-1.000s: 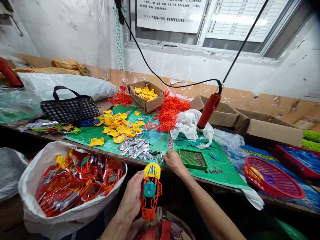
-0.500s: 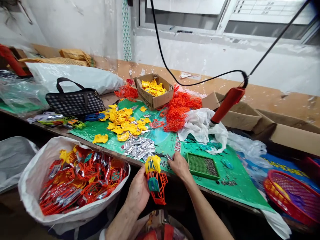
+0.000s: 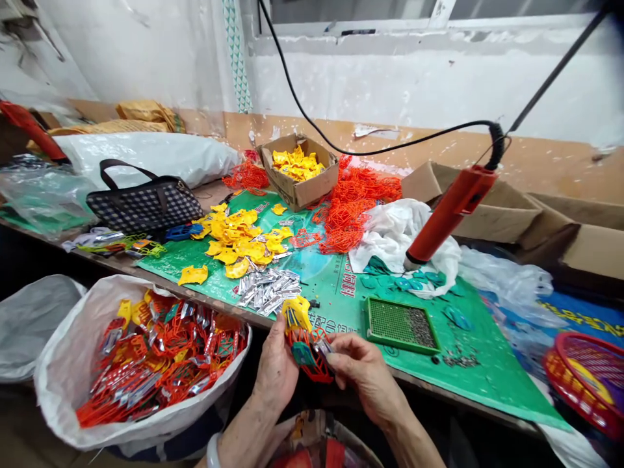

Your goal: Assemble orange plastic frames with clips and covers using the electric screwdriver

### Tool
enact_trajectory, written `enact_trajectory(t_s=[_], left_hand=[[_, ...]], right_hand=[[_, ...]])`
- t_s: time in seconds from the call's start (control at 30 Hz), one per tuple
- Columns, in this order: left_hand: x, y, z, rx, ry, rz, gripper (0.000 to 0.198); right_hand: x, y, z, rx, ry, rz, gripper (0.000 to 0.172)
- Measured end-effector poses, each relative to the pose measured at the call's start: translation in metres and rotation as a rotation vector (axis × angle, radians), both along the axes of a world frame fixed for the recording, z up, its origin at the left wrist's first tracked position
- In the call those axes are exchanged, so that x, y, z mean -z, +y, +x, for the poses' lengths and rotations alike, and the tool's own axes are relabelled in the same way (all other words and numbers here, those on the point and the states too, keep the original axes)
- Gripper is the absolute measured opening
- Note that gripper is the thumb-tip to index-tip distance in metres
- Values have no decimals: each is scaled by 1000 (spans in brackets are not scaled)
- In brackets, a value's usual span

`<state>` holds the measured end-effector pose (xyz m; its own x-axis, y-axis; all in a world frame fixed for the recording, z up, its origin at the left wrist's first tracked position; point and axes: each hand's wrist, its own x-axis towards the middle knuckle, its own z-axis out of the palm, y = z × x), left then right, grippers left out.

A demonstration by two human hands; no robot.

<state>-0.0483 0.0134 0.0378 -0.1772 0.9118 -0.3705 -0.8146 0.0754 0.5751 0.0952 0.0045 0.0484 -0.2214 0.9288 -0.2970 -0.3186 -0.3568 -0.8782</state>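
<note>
My left hand (image 3: 275,364) is closed on an orange plastic frame (image 3: 319,374), over the table's front edge. The frame carries a yellow shell piece (image 3: 296,314) at its far end and a teal part (image 3: 303,353) in the middle. At its right side, my right hand (image 3: 365,372) pinches a small silver piece (image 3: 322,348) against the frame. Fingers partly hide the contact. Just beyond lies a heap of silver pieces (image 3: 270,290), with yellow shell pieces (image 3: 238,235) behind it.
A red electric screwdriver (image 3: 451,214) hangs at right above a green screw tray (image 3: 377,325). Orange frames (image 3: 341,221) lie beside a cardboard box (image 3: 312,192) of yellow pieces. A white sack (image 3: 53,383) of assembled pieces stands at lower left. A checked bag (image 3: 146,205) sits behind.
My right hand has come left from the table edge, bringing the silver piece to the frame. My left hand still holds the frame, now tilted differently. The view has shifted slightly.
</note>
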Motion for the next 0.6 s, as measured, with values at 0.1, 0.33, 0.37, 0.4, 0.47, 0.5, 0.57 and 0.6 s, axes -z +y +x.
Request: enact_trajectory(t_s=[0.1, 0.33, 0.37, 0.4, 0.47, 0.5, 0.57, 0.6], left_hand=[[-6, 2, 8, -20, -20, 13, 28], [-6, 1, 8, 25, 164, 44, 33], [-5, -2, 5, 17, 283, 69, 34], [-5, -6, 2, -20, 431, 91, 34], [-7, -15, -4, -131, 764, 136, 36], [-10, -19, -7, -164, 910, 168, 36], [-18, -26, -12, -72, 1082, 271, 33], [-23, -28, -13, 41, 1116, 332, 35]], right_hand=[[0, 2, 0, 19, -41, 16, 28], [-6, 2, 7, 22, -280, 389, 12], [-6, 3, 11, 14, -367, 503, 8], [-6, 4, 14, 8, -457, 613, 6], [-5, 7, 20, 13, -617, 793, 9], [-3, 9, 23, 23, -683, 861, 10], [-2, 11, 25, 31, -798, 969, 13], [-1, 12, 25, 28, -849, 1016, 14]])
